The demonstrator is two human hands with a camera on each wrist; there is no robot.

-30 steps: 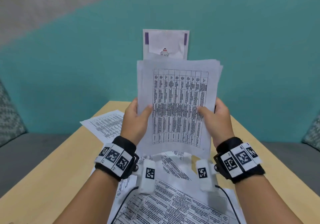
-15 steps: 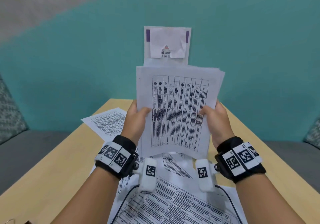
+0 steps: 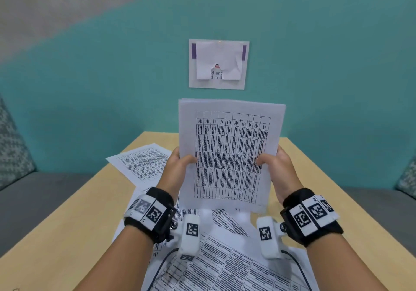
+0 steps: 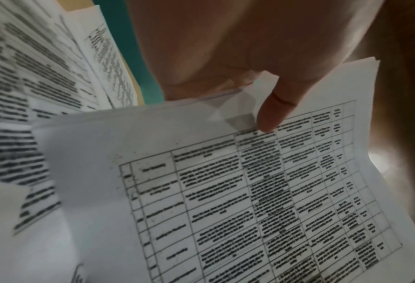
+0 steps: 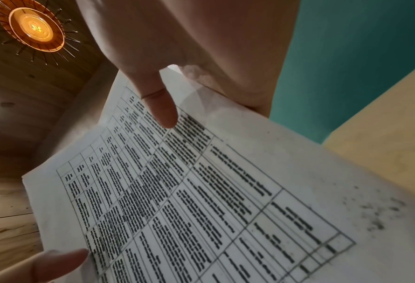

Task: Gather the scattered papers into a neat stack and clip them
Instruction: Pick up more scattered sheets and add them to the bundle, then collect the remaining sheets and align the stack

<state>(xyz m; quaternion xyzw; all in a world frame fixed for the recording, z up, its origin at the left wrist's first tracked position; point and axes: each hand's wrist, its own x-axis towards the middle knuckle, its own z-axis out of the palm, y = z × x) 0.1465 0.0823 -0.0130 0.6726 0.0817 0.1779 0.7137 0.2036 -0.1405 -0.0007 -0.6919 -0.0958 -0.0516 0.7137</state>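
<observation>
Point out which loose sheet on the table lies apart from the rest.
The sheet at the far left: it lies alone, angled, while the other loose sheets overlap below the hands.

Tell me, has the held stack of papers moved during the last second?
Yes, downward: the stack earlier overlapped the bottom of the wall notice; now teal wall shows between them.

matt printed paper stack [image 3: 229, 155], smooth wooden table [image 3: 67, 230]

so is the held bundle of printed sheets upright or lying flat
Upright: the white bundle of printed table sheets stands on end above the wooden table, left hand and right hand gripping its sides.
</observation>
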